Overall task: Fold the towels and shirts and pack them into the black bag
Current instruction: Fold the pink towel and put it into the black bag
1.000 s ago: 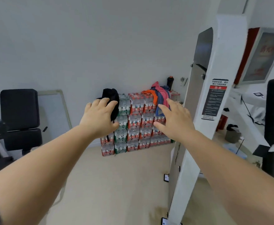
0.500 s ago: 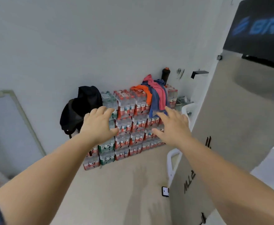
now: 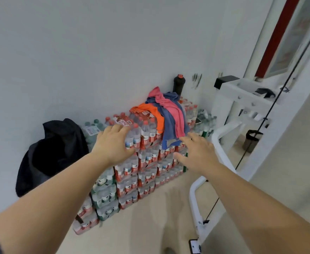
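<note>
A heap of cloths lies on top of stacked water-bottle packs (image 3: 147, 167) against the white wall: a pink cloth (image 3: 174, 110), a blue cloth (image 3: 169, 129) and an orange garment (image 3: 150, 112). The black bag (image 3: 53, 154) slumps at the left end of the stack, leaning on the wall. My left hand (image 3: 114, 143) is stretched out, fingers apart, in front of the top bottle row. My right hand (image 3: 198, 153) is also open, just below and right of the hanging blue cloth. Neither hand touches the cloths or the bag.
A black bottle with a red cap (image 3: 179, 83) stands behind the cloths. A white metal frame (image 3: 222, 136) with a cable (image 3: 257, 136) stands at the right, close to my right arm. The beige floor (image 3: 150, 226) lies in front of the stack.
The view has come closer to the bottle stack, which now looks larger. Both hands stay outstretched and open, now nearer the cloths and the top bottles.
</note>
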A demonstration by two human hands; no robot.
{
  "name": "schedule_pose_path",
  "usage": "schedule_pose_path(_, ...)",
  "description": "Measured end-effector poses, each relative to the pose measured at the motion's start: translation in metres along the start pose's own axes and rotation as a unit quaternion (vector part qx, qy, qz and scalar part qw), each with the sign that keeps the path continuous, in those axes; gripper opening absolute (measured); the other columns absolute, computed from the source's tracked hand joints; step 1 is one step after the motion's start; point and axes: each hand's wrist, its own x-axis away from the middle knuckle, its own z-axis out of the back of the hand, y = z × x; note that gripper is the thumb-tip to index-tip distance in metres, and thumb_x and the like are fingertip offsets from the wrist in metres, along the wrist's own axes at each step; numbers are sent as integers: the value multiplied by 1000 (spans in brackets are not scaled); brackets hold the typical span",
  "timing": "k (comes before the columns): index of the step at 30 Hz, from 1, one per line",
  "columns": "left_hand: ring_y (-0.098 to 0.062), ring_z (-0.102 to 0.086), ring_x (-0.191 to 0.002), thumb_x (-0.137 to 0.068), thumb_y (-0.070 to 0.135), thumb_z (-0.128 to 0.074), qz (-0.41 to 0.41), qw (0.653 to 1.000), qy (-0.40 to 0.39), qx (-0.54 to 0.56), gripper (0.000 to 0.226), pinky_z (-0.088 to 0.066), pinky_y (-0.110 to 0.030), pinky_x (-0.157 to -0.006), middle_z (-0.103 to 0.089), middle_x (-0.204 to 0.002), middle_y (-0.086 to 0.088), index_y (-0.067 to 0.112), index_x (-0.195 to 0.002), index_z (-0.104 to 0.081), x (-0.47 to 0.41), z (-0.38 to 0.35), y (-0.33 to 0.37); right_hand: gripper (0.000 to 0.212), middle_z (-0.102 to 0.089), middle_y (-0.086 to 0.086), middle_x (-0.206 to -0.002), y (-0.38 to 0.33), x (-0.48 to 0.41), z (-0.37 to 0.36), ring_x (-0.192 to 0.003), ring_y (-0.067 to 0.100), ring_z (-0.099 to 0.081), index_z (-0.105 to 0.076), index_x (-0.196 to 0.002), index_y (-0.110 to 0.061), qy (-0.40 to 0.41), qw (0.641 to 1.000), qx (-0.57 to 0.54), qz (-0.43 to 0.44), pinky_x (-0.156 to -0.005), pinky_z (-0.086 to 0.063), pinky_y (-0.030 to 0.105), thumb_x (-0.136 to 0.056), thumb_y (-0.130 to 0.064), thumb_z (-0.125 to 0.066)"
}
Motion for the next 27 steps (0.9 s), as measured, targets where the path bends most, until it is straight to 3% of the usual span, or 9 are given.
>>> schedule_pose_path(7,-29,-38,-137,-81,65,-54,0,999,-37,-1,79,-36,-51,-111,-41,-151,-2,30,-149,-33,-159,-59,4,71,-34,0,-156,61,-157,-40,-144,27,-31,-40,-148,-29,-34,999,-36,-11,-115,-31,49,-89,-67,-52)
schedule_pose_path(15,-28,-39,-134,-81,65,-52,-26,995,-91,20,80,-38,-49,-108,-41,-149,0,29,-149,-33,-307,-124,13,73,-49,-4,-138,109,-293,-82,-129,26,-46,-49,-138,-29,-81,995,-50,-39,-102,-44,48,-82,-75,-43)
schedule_pose_path(18,-29,-39,-134,-80,65,-52,-50,992,-112,30,80,-39,-48,-107,-42,-149,0,28,-149,-35,-362,-153,15,74,-54,-1,-128,122,-338,-98,-119,28,-51,-54,-126,-28,-91,993,-53,-52,-96,-47,46,-75,-78,-35)
schedule_pose_path(22,-29,-41,-131,-77,63,-57,-86,988,-117,42,80,-39,-47,-106,-45,-145,0,27,-145,-39,-444,-185,15,59,-56,5,-129,135,-396,-117,-118,29,-51,-56,-127,-19,-99,989,-72,-83,-97,-46,42,-88,-64,-56)
schedule_pose_path(25,-28,-45,-130,-74,64,-48,-113,983,-122,82,82,-41,-48,-105,-48,-144,0,25,-145,-40,-506,-209,11,61,-57,8,-134,141,-438,-125,-123,29,-51,-55,-136,-17,-111,985,-80,-102,-102,-44,41,-90,-59,-58)
schedule_pose_path(27,-29,-46,-131,-80,56,-55,-139,976,-118,117,75,-42,-47,-106,-48,-145,-1,23,-146,-41,-541,-222,10,58,-60,9,-128,143,-463,-130,-119,31,-53,-58,-131,-17,-123,982,-82,-120,-99,-46,43,-90,-57,-58)
